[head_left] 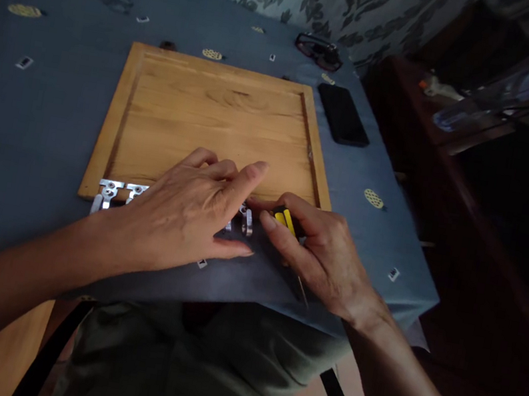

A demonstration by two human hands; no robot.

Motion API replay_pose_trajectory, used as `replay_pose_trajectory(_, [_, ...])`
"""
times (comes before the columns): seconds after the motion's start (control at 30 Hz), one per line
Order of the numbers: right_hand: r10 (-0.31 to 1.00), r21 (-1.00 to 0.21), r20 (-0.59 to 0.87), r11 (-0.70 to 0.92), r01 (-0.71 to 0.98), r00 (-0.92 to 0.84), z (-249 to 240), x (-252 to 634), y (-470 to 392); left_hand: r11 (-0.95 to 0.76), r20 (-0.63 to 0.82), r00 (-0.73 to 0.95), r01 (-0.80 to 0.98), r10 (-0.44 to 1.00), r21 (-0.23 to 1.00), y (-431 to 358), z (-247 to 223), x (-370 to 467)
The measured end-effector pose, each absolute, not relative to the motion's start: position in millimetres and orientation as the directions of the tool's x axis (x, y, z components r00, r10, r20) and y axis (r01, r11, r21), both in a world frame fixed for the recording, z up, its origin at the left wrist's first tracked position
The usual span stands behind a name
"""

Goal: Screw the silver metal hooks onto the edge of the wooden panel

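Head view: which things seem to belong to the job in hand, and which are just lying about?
Likely part of the job:
- wooden panel, under the left hand
- metal fittings along its near edge
- yellow-and-black tool, held in the right hand

Apparently just lying about:
- black phone
- dark glasses, beyond the phone

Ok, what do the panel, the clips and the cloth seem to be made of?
Panel: wood, probably varnished; grain shows under a warm, even tone. Clips: metal, likely plated, given their bright silvery glints. Cloth: blue with yellow prints, matte; woven fabric or coated plastic, I can't tell.
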State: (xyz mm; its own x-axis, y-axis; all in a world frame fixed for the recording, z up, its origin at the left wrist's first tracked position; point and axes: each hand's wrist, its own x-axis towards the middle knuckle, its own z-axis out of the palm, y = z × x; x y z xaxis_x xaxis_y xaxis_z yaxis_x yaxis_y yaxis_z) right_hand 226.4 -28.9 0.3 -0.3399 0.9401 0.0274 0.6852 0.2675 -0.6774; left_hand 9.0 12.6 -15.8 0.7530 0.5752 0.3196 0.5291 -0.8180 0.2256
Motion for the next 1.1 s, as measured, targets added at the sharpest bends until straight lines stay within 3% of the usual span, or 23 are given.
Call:
replay_pose_trajectory(0.27, [0.975, -0.8, 0.024, 0.152, 0.58, -0.221, 4.4, 228.5, -26.9, -0.834, 0.35, 0.759, 0.524, 0.549, 0.173, 11.5, -18.5, 10.4])
replay_pose_trajectory(0.43, [0.958, -0.85, 0.287, 0.251, 0.463, 0.007, 18.3, 229.5, -26.9, -0.854, 0.384, 0.764, 0.488, 0.518, 0.18, 12.3, -20.1, 8.7])
replay_pose_trajectory(0.53, [0.9, -0.838, 0.435, 0.388, 0.384, 0.04, 22.3, 224.1, -26.8, -0.854, 0.369, 0.771, 0.489, 0.518, 0.177, 12.6, -20.0, 8.3])
replay_pose_trajectory(0.63, [0.849, -0.8, 0.516, 0.433, 0.415, 0.109, 20.7, 212.9, -27.4, -0.843, 0.359, 0.764, 0.502, 0.537, 0.192, 12.3, -19.7, 8.7])
replay_pose_trajectory(0.73, [0.825, -0.779, 0.528, 0.377, 0.502, 0.2, 17.2, 206.2, -27.1, -0.835, 0.351, 0.758, 0.513, 0.55, 0.2, 12.1, -19.3, 8.8])
replay_pose_trajectory(0.87, [0.887, -0.742, 0.461, 0.376, 0.555, 0.016, 13.8, 212.9, -22.2, -0.83, 0.334, 0.76, 0.516, 0.557, 0.211, 12.2, -18.9, 8.1])
replay_pose_trajectory(1.1, [0.925, -0.733, 0.379, 0.299, 0.611, 0.003, 12.9, 208.9, -18.0, -0.84, 0.347, 0.766, 0.511, 0.542, 0.184, 11.9, -19.1, 8.1])
